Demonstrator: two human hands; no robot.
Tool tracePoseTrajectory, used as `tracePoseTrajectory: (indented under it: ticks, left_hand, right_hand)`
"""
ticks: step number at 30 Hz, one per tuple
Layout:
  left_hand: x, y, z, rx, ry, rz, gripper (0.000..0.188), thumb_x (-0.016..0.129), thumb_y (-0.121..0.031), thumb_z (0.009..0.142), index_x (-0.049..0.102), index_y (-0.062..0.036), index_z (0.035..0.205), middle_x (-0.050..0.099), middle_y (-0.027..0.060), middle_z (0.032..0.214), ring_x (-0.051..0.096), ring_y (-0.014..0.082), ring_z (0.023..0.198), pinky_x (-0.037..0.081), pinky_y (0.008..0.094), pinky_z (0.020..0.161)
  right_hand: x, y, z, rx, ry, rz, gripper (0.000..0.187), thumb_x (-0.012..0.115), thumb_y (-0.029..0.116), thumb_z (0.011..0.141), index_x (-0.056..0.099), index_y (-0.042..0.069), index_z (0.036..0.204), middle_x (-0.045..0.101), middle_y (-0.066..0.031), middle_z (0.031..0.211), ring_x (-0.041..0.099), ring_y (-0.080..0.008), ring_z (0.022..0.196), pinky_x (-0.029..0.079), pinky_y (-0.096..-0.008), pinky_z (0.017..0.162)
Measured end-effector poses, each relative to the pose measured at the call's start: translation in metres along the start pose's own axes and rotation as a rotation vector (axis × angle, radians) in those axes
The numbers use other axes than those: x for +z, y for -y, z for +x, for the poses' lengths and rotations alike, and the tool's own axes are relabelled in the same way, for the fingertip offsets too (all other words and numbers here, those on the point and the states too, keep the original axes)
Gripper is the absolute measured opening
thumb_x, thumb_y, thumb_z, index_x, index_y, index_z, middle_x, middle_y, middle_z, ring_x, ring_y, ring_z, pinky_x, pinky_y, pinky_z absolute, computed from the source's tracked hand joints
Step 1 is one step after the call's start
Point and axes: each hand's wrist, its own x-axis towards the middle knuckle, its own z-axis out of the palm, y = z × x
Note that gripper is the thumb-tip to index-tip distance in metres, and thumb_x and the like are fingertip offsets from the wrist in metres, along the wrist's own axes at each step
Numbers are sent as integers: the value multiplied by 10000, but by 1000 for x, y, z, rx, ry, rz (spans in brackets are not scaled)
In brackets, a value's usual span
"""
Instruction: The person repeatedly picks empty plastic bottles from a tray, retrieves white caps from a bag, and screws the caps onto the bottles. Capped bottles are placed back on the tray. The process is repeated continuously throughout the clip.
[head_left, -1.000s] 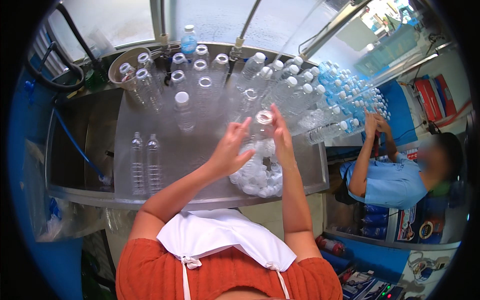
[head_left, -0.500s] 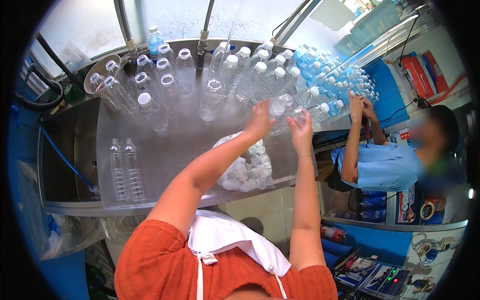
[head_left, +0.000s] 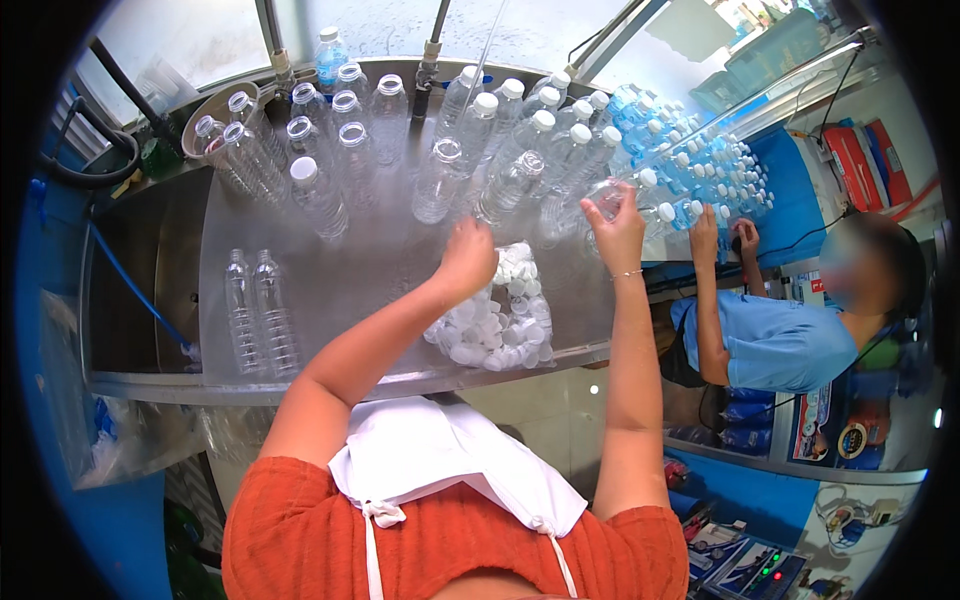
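My right hand (head_left: pixel 616 228) is closed around a clear plastic bottle (head_left: pixel 603 194) at the right of the steel counter; its fingers partly hide the bottle. Curled into a loose fist, my left hand (head_left: pixel 468 260) is just left of a bag of white caps (head_left: pixel 490 335); whatever its fingers may hold is hidden. Close beyond that hand stand two clear bottles with no caps, one upright (head_left: pixel 437 185) and one farther right (head_left: pixel 513 185). Behind them is a group of clear bottles with white caps (head_left: pixel 540 125).
More uncapped bottles (head_left: pixel 355 155) stand at the left, some in a round tub (head_left: pixel 205 150). Two bottles (head_left: pixel 258 315) lie near a sink (head_left: pixel 140 280). Rows of blue-labelled bottles (head_left: pixel 700 165) fill the far right, where a co-worker in a blue shirt (head_left: pixel 775 335) reaches in.
My left hand has drawn away from the right one, leftward to the bag of caps. My right hand has risen slightly with its bottle. The co-worker's hands have moved apart and lower.
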Motion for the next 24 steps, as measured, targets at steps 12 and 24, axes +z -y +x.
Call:
tracePoseTrajectory:
  ticks: [12, 24]
  left_hand:
    - [4, -14, -48, 403, 294, 357, 168, 728, -186, 731, 693, -68, 846, 604, 99, 956, 506, 323, 1067, 430, 440, 831]
    - [10, -19, -4, 153, 80, -143, 194, 609, -79, 840, 582, 24, 1002, 607, 238, 1034, 601, 411, 946, 493, 468, 789]
  right_hand:
    - [6, 0, -3, -84, -131, 132, 612, 736, 350, 844, 455, 11, 1269, 666, -172, 1030, 672, -257, 946, 552, -325, 727]
    - [18, -53, -10, 1067, 646, 1384, 490, 500, 413, 964, 474, 44, 1286, 625, -248, 1035, 656, -267, 697, 548, -312, 569]
